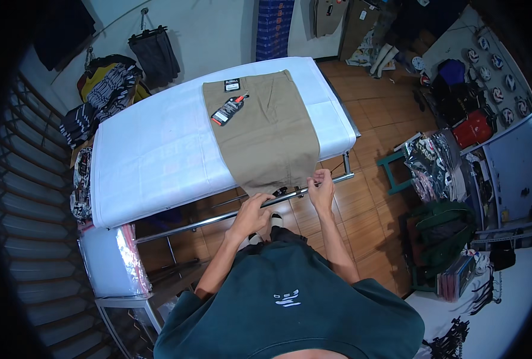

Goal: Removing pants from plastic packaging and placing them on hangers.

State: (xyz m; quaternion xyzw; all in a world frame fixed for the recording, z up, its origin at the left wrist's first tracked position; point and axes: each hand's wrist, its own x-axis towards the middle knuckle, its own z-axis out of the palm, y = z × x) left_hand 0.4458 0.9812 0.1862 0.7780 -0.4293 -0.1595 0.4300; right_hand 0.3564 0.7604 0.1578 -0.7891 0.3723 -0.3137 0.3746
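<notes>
Khaki shorts or trousers (266, 130) lie flat on a white-covered table (158, 143), waist end at the far side, with black printed tags (228, 110) near the waistband. Their lower end reaches past the near table edge. My left hand (251, 215) is at the left corner of that end, fingers bent over it, just above a chrome rail (221, 218). At the right corner, my right hand (322, 190) has its thumb and fingers closed on the fabric edge. The fingertips of both hands are partly hidden.
The chrome rail runs along the near table side. Clear plastic packs (111, 260) rest on a metal stand at lower left. Folded clothes (113, 85) are stacked at the far left. On the right are a green stool (393, 172), bagged garments (432, 157) and a dark green bag (445, 229).
</notes>
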